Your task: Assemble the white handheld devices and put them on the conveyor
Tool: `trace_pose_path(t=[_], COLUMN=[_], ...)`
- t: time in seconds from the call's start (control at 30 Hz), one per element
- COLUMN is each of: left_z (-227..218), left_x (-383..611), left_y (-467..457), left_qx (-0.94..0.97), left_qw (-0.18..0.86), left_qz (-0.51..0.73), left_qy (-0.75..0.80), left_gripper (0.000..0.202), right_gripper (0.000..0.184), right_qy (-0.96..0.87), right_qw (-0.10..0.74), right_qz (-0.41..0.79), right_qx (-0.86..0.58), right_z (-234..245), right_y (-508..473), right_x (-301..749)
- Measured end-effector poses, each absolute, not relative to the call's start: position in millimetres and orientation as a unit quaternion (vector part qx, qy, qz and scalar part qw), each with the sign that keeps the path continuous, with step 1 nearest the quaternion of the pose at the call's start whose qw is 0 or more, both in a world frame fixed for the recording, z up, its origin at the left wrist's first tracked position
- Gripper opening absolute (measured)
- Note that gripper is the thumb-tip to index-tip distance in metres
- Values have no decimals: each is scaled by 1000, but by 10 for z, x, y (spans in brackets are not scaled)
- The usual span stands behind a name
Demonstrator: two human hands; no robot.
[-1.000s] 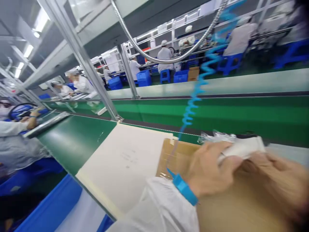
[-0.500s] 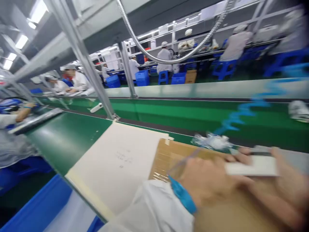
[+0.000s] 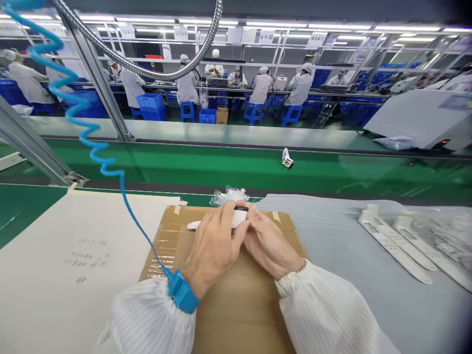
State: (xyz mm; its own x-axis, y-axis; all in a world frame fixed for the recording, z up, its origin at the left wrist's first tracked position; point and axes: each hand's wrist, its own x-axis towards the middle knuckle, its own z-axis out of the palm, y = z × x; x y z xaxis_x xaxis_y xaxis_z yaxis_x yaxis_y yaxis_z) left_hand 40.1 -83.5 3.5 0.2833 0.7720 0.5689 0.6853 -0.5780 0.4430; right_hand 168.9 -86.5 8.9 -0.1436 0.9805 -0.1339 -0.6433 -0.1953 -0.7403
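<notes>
Lower left, a white paper sheet (image 3: pixel 55 275) lies flat, with a few faint handwritten lines. A coiled blue cord (image 3: pixel 79 113) runs from the upper left of the frame down to one blue wrist strap (image 3: pixel 181 291) on the left wrist, probably a static ground, with enough slack for the hand to work.

Lower centre, a cardboard sheet (image 3: pixel 236 314) serves as a work pad; two strips of tape at its top edge appear to fix it down. Above it, the left hand (image 3: pixel 212 250) and right hand (image 3: pixel 267 246) meet, both gripping one white plastic piece (image 3: pixel 217 221) with a black band near its right end. The grip is narrow: fingers close around the piece from both sides, and its tip points left. One crumpled clear plastic bag (image 3: pixel 225 195) lies just beyond the hands.

Right of the pad, a gray mat (image 3: pixel 324 236) carries two long white plastic parts (image 3: pixel 394 243) side by side, placed within reach of the right hand; more lie at the right edge, too obscured to count. One small white item (image 3: pixel 286 158) sits on the green conveyor belt (image 3: pixel 184 167) ahead. Across the belt, about eight people in white smocks (image 3: pixel 299 84) work at a far bench.
</notes>
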Motion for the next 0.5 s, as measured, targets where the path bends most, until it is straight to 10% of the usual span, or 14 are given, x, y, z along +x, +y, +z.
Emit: trace_pose_path(t=[0.5], left_z=[100], left_x=[175], left_y=[-698], left_qx=[793], left_qw=[217], left_qz=[329], left_qy=[465], left_gripper=[39], right_gripper=[34], right_qy=[-239], right_qw=[627], right_qz=[692], right_qx=[-266], right_z=[76], right_y=[-711], right_x=[1941])
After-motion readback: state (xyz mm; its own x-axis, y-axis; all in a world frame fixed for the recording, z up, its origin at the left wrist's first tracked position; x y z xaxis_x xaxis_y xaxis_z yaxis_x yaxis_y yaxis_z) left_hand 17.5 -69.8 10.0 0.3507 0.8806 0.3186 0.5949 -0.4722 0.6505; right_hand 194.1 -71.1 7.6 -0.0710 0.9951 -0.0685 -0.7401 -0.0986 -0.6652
